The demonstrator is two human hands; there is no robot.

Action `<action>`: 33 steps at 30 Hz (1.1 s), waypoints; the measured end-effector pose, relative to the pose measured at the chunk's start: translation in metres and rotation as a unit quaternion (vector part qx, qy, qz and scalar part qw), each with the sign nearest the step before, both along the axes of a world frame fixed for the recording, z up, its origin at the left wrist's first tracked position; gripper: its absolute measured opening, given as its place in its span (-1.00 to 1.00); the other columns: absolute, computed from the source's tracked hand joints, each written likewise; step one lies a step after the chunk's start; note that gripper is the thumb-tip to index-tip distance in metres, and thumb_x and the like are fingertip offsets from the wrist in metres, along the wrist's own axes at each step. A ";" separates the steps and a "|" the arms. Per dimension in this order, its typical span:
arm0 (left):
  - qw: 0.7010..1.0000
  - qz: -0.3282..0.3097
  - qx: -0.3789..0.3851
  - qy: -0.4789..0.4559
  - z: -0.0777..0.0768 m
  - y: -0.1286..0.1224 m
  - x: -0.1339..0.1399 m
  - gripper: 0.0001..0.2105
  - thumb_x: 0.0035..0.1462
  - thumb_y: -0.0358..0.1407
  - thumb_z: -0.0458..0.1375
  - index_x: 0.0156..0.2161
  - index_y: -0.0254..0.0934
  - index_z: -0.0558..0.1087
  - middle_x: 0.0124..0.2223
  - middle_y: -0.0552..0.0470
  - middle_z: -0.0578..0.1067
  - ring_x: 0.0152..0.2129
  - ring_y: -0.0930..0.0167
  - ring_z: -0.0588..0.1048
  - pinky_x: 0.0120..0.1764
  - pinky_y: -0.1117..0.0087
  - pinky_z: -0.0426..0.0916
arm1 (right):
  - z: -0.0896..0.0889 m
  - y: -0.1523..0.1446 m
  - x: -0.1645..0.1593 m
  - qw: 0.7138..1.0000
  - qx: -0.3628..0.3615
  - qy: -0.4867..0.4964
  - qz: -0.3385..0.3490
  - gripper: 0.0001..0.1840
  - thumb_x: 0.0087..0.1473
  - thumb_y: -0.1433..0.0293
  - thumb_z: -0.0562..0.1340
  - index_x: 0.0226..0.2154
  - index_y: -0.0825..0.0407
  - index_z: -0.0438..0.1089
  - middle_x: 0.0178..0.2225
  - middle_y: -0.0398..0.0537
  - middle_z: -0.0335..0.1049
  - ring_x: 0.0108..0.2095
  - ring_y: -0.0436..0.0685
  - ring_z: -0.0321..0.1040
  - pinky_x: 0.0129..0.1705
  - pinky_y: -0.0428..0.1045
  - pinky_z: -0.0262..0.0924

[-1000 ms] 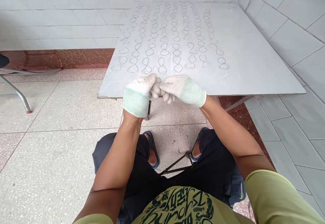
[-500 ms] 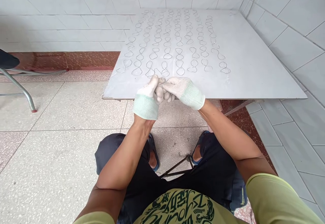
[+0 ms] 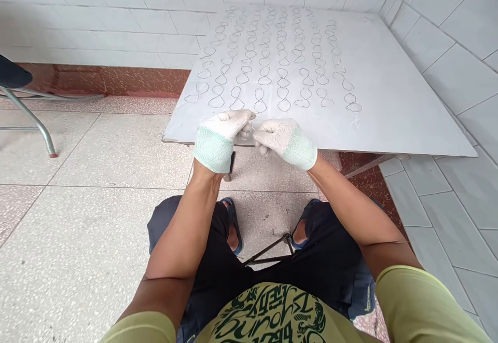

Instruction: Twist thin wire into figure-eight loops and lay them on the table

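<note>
Both my hands wear white knit gloves with pale green cuffs and meet above the front edge of a light grey board [image 3: 404, 109]. My left hand [image 3: 227, 127] is closed, thumb and fingers pinched on a thin wire [image 3: 252, 124]. Close by on the right, my right hand [image 3: 278, 136] pinches the same wire, a short bit of which shows in the gap; the rest is hidden by the gloves. Beyond the hands, thin dark figure-eight wire loops [image 3: 284, 92] lie on the board in several rows.
A tiled wall [image 3: 179, 21] runs behind the board, and another stands on the right. A metal stool leg [image 3: 42, 130] is on the left over the speckled floor [image 3: 97, 229]. Below me, a thin dark metal stand [image 3: 268, 252] sits between my feet.
My hands have moved a little apart, the left one shifting left and turning, so a bit of wire shows between them. The view has tilted slightly.
</note>
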State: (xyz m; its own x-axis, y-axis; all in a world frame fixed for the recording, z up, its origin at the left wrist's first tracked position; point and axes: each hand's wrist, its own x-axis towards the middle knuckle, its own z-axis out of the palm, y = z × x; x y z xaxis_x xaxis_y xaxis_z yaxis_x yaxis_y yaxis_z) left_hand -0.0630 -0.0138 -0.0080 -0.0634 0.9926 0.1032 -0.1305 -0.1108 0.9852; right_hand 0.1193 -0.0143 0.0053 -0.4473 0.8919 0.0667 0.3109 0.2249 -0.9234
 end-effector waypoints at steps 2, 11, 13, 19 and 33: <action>1.000 0.005 -0.004 -0.010 0.000 -0.001 0.002 -0.74 0.20 -0.10 0.41 -0.38 -0.23 0.61 -0.46 0.06 0.52 -0.52 0.46 0.41 -0.34 0.39 0.40 | 0.001 -0.001 0.000 1.000 -0.007 0.001 0.010 -0.68 0.35 0.33 0.25 -0.46 -0.01 0.47 -0.51 -0.17 0.49 -0.44 0.02 0.37 -0.32 -0.03 0.22; 0.994 0.085 0.017 0.065 0.001 -0.014 0.015 -0.77 0.27 -0.09 0.34 -0.33 -0.20 0.64 -0.36 0.03 0.61 -0.35 0.38 0.57 -0.18 0.36 0.50 | 0.010 0.010 0.017 0.998 -0.051 0.016 0.043 -0.71 0.34 0.24 0.35 -0.39 0.01 0.56 -0.35 -0.08 0.67 -0.29 0.08 0.55 -0.17 -0.02 0.39; 0.993 0.089 0.017 0.076 0.002 -0.013 0.016 -0.77 0.27 -0.10 0.33 -0.33 -0.19 0.63 -0.36 0.03 0.61 -0.33 0.36 0.58 -0.15 0.35 0.51 | 0.007 0.015 0.017 0.992 -0.087 0.087 0.024 -0.68 0.34 0.13 0.40 -0.32 0.01 0.59 -0.31 -0.06 0.67 -0.29 0.08 0.55 -0.18 -0.02 0.44; 0.997 0.039 0.032 0.050 0.003 -0.009 0.017 -0.57 0.28 -0.07 0.34 -0.55 -0.18 0.36 -0.45 0.02 0.48 -0.42 0.39 0.48 -0.27 0.37 0.43 | -0.006 0.017 0.003 0.967 -0.128 0.221 0.011 -0.56 0.23 0.06 0.52 -0.44 -0.02 0.45 -0.43 -0.17 0.46 -0.40 -0.01 0.36 -0.25 -0.05 0.38; 0.998 -0.008 0.030 -0.063 0.004 -0.011 0.024 -0.45 0.33 -0.05 0.40 -0.60 -0.19 0.33 -0.54 0.08 0.29 -0.52 0.43 0.37 -0.27 0.36 0.45 | -0.004 0.012 -0.001 0.984 -0.070 0.164 0.010 -0.57 0.31 0.16 0.44 -0.52 -0.05 0.43 -0.55 -0.17 0.39 -0.42 0.05 0.30 -0.35 -0.03 0.24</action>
